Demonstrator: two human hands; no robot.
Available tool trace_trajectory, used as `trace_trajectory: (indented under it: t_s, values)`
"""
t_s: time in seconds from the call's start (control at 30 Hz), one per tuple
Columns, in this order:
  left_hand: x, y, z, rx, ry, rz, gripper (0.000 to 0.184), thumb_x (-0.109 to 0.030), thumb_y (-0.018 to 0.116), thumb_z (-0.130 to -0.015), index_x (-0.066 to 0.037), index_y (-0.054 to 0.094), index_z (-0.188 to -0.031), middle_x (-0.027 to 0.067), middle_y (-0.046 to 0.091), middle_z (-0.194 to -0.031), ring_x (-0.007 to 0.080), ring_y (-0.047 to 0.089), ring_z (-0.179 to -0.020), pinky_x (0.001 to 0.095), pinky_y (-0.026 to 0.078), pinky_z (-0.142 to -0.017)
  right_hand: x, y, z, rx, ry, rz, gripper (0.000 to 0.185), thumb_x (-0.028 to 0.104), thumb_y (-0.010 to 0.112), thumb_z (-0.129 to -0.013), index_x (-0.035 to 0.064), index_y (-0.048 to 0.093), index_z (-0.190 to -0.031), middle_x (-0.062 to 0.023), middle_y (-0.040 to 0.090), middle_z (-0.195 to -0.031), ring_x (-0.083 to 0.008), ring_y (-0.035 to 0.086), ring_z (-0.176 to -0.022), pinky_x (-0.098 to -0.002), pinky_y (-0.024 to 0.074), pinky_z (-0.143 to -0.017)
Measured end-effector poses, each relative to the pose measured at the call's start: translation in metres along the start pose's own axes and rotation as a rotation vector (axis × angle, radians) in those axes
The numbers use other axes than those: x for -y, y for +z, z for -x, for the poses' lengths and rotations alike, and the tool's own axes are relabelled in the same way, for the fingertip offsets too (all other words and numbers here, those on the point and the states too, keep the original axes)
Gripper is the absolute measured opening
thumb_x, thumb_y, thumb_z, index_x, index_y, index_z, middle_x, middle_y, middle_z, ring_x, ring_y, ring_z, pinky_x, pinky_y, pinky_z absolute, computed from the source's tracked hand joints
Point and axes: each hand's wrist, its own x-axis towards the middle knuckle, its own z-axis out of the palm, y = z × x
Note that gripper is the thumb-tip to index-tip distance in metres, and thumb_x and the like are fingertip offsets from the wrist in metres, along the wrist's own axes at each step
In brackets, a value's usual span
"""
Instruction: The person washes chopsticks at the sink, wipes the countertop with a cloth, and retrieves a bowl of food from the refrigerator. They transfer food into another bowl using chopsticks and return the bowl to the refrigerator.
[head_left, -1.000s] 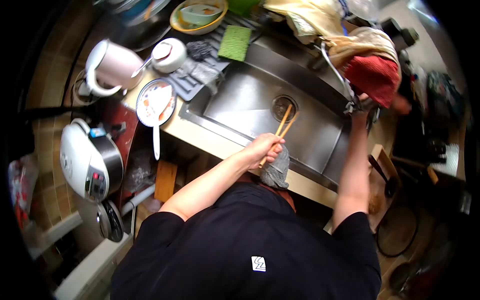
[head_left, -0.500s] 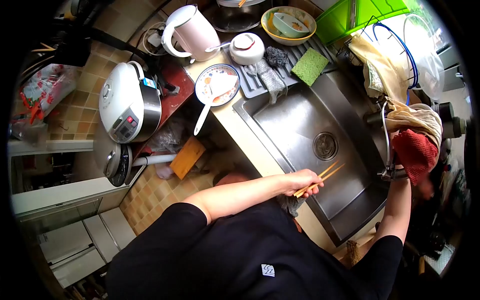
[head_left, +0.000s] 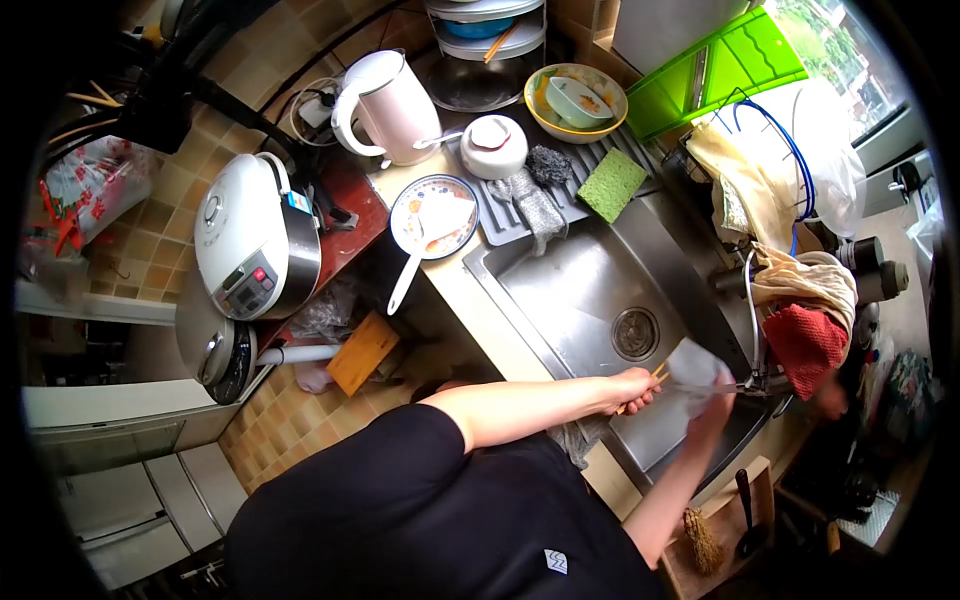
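Note:
My left hand (head_left: pixel 634 390) is closed around wooden chopsticks (head_left: pixel 659 372) above the near side of the steel sink (head_left: pixel 570 290). Their tips point up and to the right, towards the drain. Close by, over the sink's right part, my right hand (head_left: pixel 712 402) is smeared by motion, so its fingers cannot be made out. Beside it is a blurred whitish-grey patch (head_left: pixel 693 366) whose kind I cannot make out. The tap (head_left: pixel 760 382) reaches in from the right, near that hand.
A green sponge (head_left: pixel 612 186), a steel scourer (head_left: pixel 549 165) and a white lidded pot (head_left: pixel 494 148) stand on the ridged drainboard. To the left are a plate (head_left: pixel 434 212) with a white spoon, a kettle (head_left: pixel 392 105) and a rice cooker (head_left: pixel 256 235). A red cloth (head_left: pixel 804 337) hangs at right.
My right hand has come from beside the red cloth to over the sink, near my left hand. A blurred whitish patch now shows there. The chopsticks stay in my left hand.

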Motion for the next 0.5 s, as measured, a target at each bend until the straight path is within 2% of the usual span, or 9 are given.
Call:
trace_trajectory:
  t_s: [0.07,0.1,0.13,0.23,0.27,0.3,0.37,0.4,0.5]
  values:
    - [0.0,-0.001,-0.014,0.009,-0.009,-0.002,0.024,-0.025,0.038,-0.101,-0.007,0.052,-0.094,-0.0054,0.037,-0.064,0.0036,0.027,-0.048,0.0188,0.022,-0.039,0.006,0.049,0.067,-0.005,0.146,-0.133,0.04,0.028,0.051,-0.098,0.0069,0.053,-0.131,-0.0073,0.054,-0.132,-0.0202,0.053,-0.117,-0.0369,0.0452,-0.097]
    - [0.001,-0.001,-0.026,0.013,-0.014,-0.003,0.026,-0.025,0.038,-0.101,-0.008,0.053,-0.09,-0.0058,0.036,-0.063,0.0033,0.026,-0.048,0.0184,0.021,-0.039,-0.001,0.067,0.081,0.009,0.16,-0.111,0.042,0.03,0.051,-0.098,0.0087,0.052,-0.133,-0.0069,0.054,-0.132,-0.0207,0.053,-0.119,-0.0372,0.0455,-0.096]
    - [0.017,-0.017,-0.068,0.014,-0.023,-0.096,0.028,-0.026,0.043,-0.098,-0.003,0.059,-0.091,0.0028,0.052,-0.064,0.0125,0.048,-0.051,0.0277,0.038,-0.042,-0.009,0.083,0.091,0.022,0.174,-0.089,0.044,0.031,0.051,-0.098,0.0105,0.05,-0.136,-0.0064,0.054,-0.132,-0.0211,0.052,-0.12,-0.0374,0.0458,-0.095]
    - [0.021,0.003,-0.067,-0.395,0.354,-0.653,0.034,-0.027,0.047,-0.094,0.002,0.06,-0.105,0.0196,0.068,-0.083,0.0329,0.068,-0.077,0.0433,0.052,-0.063,-0.038,0.08,0.088,-0.041,0.18,-0.004,0.044,0.025,0.047,-0.098,0.0087,0.044,-0.139,-0.0111,0.051,-0.135,-0.026,0.053,-0.122,-0.0402,0.0482,-0.095]
    - [0.014,0.004,-0.052,-0.346,0.364,-0.903,0.04,-0.026,0.047,-0.093,0.005,0.058,-0.115,0.0305,0.065,-0.104,0.0444,0.063,-0.103,0.0495,0.049,-0.086,-0.048,0.071,0.08,-0.078,0.177,0.027,0.043,0.021,0.044,-0.099,0.007,0.042,-0.139,-0.0138,0.05,-0.137,-0.0281,0.054,-0.122,-0.0414,0.0492,-0.096]
    - [0.03,0.005,-0.066,-0.412,0.474,-0.964,0.039,-0.025,0.045,-0.093,0.004,0.058,-0.116,0.0326,0.063,-0.107,0.045,0.062,-0.102,0.0488,0.05,-0.085,-0.052,0.068,0.071,-0.078,0.174,-0.027,0.043,0.02,0.044,-0.099,0.006,0.04,-0.139,-0.0165,0.05,-0.136,-0.0306,0.055,-0.12,-0.0426,0.0493,-0.096]
    - [0.031,0.011,-0.064,-0.299,0.439,-1.072,0.04,-0.025,0.044,-0.093,0.004,0.056,-0.119,0.0335,0.061,-0.11,0.0447,0.061,-0.105,0.0474,0.049,-0.089,-0.055,0.06,0.053,-0.083,0.17,-0.132,0.044,0.017,0.043,-0.098,0.0041,0.035,-0.14,-0.0219,0.049,-0.135,-0.0354,0.059,-0.115,-0.045,0.0496,-0.097]
    - [0.015,0.022,-0.02,-0.191,0.464,-1.112,0.04,-0.026,0.043,-0.094,0.004,0.056,-0.116,0.033,0.062,-0.109,0.0445,0.061,-0.106,0.0475,0.049,-0.09,-0.059,0.051,0.039,-0.145,0.129,-0.128,0.045,0.015,0.044,-0.098,0.0011,0.032,-0.139,-0.0232,0.054,-0.127,-0.0366,0.06,-0.111,-0.0453,0.0501,-0.097]
    - [0.039,0.024,-0.018,-0.361,0.609,-0.93,0.037,-0.025,0.043,-0.094,0.007,0.057,-0.104,0.0257,0.066,-0.093,0.038,0.068,-0.081,0.0474,0.052,-0.067,-0.046,0.055,0.031,-0.196,0.11,-0.241,0.047,0.015,0.047,-0.095,-0.005,0.032,-0.135,-0.0239,0.062,-0.113,-0.0357,0.062,-0.108,-0.0448,0.0502,-0.096]
